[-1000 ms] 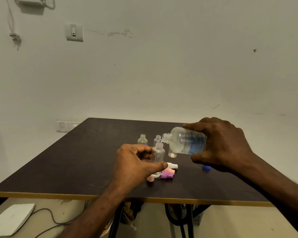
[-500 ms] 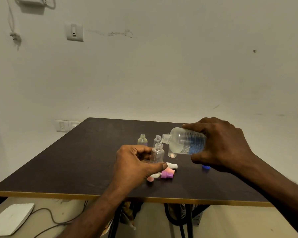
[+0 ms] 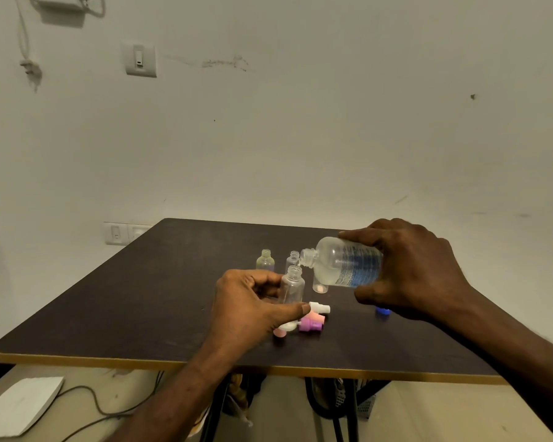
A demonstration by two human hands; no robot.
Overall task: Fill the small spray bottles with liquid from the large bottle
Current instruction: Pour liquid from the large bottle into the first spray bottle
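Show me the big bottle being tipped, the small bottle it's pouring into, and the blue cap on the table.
large bottle (image 3: 348, 264), head view, on its labelled side.
small bottle (image 3: 292, 287), head view, on its clear body.
blue cap (image 3: 382, 311), head view, on the visible part under the right hand.

Wall switch (image 3: 140, 60), floor cable (image 3: 99, 409)

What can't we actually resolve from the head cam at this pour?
- Fill level in the small bottle: clear on clear, too small, partly hidden by the left hand.
- Label text on the large bottle: blurred, and the right hand covers its base.
- Blue cap: mostly hidden under the right hand.
- Rear small bottle: its top is hidden by the large bottle.
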